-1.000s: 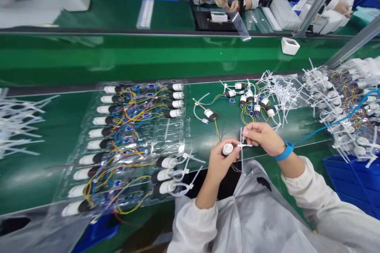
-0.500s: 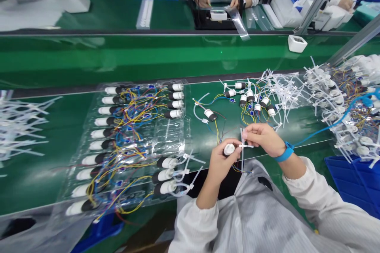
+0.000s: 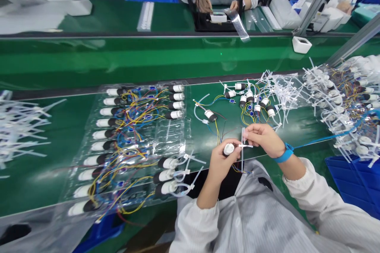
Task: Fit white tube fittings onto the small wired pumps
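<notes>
My left hand (image 3: 219, 162) is closed around a small white-capped motor pump (image 3: 228, 149), its round end facing up. The left thumb and fingertip also meet a white tube connector (image 3: 242, 146). My right hand (image 3: 263, 138) pinches the upper part of a thin translucent tube (image 3: 242, 161), which runs through the connector and hangs down towards my lap. Thin coloured wires (image 3: 237, 168) dangle below the left hand. Beyond my hands, a single black-and-white pump (image 3: 210, 115) with wires and tubing lies on the green table (image 3: 204, 142).
Rows of pumps lie on a clear plastic tray (image 3: 169, 134) to the left. Loose pumps (image 3: 249, 97) and a pile of white tubes (image 3: 285, 91) sit ahead. More tubed pumps heap at right. A blue wrist cord (image 3: 323, 141) crosses there. Co-workers' hands (image 3: 202, 0) work across the belt.
The white box on the green belt has moved slightly right. The blue cord hangs lower than before. Both my hands keep nearly the same position and grip.
</notes>
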A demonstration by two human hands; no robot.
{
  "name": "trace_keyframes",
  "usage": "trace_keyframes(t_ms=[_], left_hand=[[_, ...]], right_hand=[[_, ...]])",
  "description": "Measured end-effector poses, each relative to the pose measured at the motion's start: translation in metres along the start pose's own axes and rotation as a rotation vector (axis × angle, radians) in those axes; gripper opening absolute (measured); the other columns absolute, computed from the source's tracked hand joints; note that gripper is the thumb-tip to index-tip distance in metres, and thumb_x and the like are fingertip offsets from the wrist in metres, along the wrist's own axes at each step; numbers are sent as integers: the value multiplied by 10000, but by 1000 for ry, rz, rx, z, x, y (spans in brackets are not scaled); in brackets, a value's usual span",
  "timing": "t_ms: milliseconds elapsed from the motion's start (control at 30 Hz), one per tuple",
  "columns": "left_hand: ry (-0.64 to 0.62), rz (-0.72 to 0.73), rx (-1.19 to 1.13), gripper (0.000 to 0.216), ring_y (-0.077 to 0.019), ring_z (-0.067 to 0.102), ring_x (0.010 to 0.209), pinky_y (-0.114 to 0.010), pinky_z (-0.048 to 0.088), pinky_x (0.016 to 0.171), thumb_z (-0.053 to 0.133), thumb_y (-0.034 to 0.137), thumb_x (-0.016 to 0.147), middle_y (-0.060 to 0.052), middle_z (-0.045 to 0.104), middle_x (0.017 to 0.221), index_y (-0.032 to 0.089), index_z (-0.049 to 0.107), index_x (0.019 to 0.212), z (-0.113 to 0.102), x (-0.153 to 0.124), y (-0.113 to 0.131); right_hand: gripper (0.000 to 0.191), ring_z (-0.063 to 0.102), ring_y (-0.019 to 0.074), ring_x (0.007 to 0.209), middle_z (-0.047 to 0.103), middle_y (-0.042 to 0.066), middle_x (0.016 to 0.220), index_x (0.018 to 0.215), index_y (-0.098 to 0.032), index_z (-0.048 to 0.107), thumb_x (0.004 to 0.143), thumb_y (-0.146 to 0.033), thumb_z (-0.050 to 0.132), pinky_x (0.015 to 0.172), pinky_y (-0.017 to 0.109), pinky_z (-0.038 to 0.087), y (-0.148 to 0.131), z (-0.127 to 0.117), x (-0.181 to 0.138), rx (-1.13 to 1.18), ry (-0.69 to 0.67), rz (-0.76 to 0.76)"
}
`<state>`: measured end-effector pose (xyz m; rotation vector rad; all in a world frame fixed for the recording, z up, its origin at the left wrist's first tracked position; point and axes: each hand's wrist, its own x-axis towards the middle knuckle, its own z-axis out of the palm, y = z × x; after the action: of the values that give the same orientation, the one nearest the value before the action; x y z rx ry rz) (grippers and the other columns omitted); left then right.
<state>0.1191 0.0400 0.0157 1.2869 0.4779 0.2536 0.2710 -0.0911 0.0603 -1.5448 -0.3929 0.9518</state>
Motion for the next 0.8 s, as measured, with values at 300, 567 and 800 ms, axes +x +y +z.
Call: trace_keyframes(t_ms=[300, 567, 800], left_hand=[[97, -19, -111, 315, -115, 575, 584, -216, 459, 556, 866, 456, 880, 20, 645, 679, 185, 752, 992, -2, 4, -14], [188, 44, 20, 331, -131, 612, 633, -223, 498, 588, 852, 470, 900, 1, 690, 746, 181, 761, 1033, 4, 16, -12], [243, 38, 172, 387, -147, 648, 659, -228, 548, 621, 871, 513, 858, -5, 700, 755, 188, 785, 1051, 10, 13, -6]], right_hand=[[397, 573, 154, 596, 717, 31, 700, 907, -200, 805, 871, -588, 882, 534, 283, 423, -5, -97, -50, -203, 538, -189], [592, 657, 207, 630, 769, 78, 788, 1001, -174, 785, 847, -745, 758, 605, 350, 531, 21, -166, -77, -464, 780, -88], [474, 772, 275, 837, 839, 129, 1058, 1206, -203, 818, 962, -583, 673, 891, 464, 613, 27, -181, -75, -707, 770, -166]])
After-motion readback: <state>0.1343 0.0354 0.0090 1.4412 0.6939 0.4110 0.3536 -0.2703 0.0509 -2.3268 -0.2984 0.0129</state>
